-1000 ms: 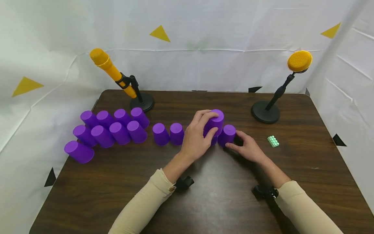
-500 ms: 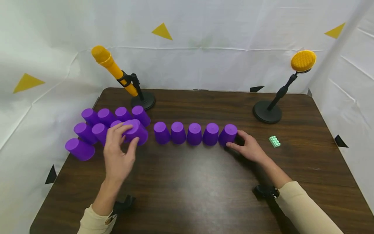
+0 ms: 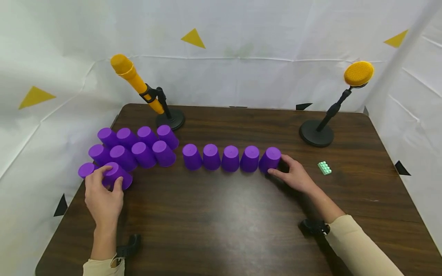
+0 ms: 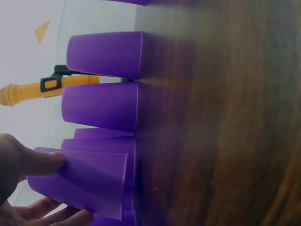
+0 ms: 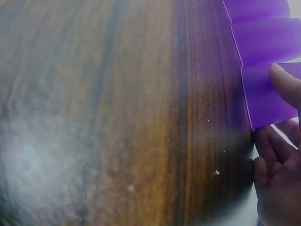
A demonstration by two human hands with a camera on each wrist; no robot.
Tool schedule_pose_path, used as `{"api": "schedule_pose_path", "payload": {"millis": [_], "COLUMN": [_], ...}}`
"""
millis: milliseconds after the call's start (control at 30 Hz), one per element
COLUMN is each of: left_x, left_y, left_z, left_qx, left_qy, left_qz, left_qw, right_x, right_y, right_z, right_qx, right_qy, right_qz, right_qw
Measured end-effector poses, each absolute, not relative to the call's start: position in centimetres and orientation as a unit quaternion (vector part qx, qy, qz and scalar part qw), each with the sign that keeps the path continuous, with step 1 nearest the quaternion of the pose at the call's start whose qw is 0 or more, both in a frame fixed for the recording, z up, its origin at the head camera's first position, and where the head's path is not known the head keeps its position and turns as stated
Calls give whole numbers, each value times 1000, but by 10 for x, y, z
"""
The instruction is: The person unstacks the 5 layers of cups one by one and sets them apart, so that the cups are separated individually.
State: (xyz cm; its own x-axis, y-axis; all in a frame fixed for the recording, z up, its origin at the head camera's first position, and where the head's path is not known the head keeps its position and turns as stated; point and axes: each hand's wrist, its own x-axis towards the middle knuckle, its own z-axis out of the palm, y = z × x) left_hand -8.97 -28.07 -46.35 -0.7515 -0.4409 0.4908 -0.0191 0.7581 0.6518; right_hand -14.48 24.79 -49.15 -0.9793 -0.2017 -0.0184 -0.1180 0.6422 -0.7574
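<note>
White sheeting (image 3: 262, 19) closed off the far side of the room and both flanks, creased along its length and dotted with flat yellow triangles (image 3: 193, 38) and black triangular patches (image 3: 61, 206). In front of you lay a dark brown wood-grain table (image 3: 221, 237) with rounded far corners, a soft glare near its middle and small pale specks by your right wrist.

You had a yellow handheld microphone (image 3: 132, 78) on a black stand at the far left, a round yellow mesh-headed microphone (image 3: 359, 73) on another at the far right, and a mint-green studded block (image 3: 324, 168) on the right. Any lettering on these or on the cups was too small for you to tell.

Your left hand (image 3: 103, 197), at the near left, pinched a tapered purple plastic cup (image 3: 118, 171) between thumb and fingers, mouth down and slightly tilted, beside a cluster of matching purple cups (image 3: 144, 155). Your right hand (image 3: 293, 176) held the rightmost cup (image 3: 268, 161), upside down on the table, in a thumb-and-finger grip; it ended a row of five purple cups (image 3: 230, 159) across the middle.
</note>
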Motion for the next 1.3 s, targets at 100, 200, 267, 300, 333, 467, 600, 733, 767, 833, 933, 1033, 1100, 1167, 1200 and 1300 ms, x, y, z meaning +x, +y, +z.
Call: {"api": "schedule_pose_path", "payload": {"millis": [100,200,267,300,333,467,600,733,767,833,933,1033,1100,1167,1200,1300], "left_x": [-92,-94,-95,-95,-95,-95,-93,-90,-89,-87,-88,-93,-98,-104,-107,-118], "left_y": [-283,-284,-285,-285,-285,-286,-286,-285,-284,-280,-270,-253,-237,-220,-211,-186], "left_z": [-468,-470,-471,-471,-471,-471,-470,-464,-461,-455,-445,-439,-438,-441,-443,-451], "left_qx": [141,143,143,144,144,142,145,150,149,138,106,55,12,-28,-45,-84], "left_qy": [-884,-887,-888,-888,-889,-889,-890,-888,-886,-880,-866,-845,-838,-844,-850,-872], "left_qz": [-317,-317,-317,-317,-316,-314,-306,-301,-299,-296,-290,-310,-340,-368,-381,-405], "left_qw": [313,304,301,300,299,301,307,314,321,344,393,432,427,389,361,260], "right_x": [-145,-145,-144,-144,-144,-144,-144,-145,-145,-145,-146,-145,-145,-144,-144,-145], "right_y": [248,248,248,248,248,248,247,247,247,247,247,248,248,248,248,248], "right_z": [-492,-493,-493,-493,-493,-492,-492,-492,-493,-493,-493,-493,-493,-493,-492,-492], "right_qx": [-90,-90,-89,-89,-88,-90,-93,-93,-94,-93,-92,-90,-89,-89,-89,-90], "right_qy": [904,904,904,904,905,905,904,903,902,902,903,904,904,904,904,904], "right_qz": [-414,-415,-415,-414,-414,-413,-415,-416,-417,-418,-417,-415,-414,-413,-414,-414], "right_qw": [50,49,49,50,51,50,50,54,54,52,52,56,59,60,59,53]}}
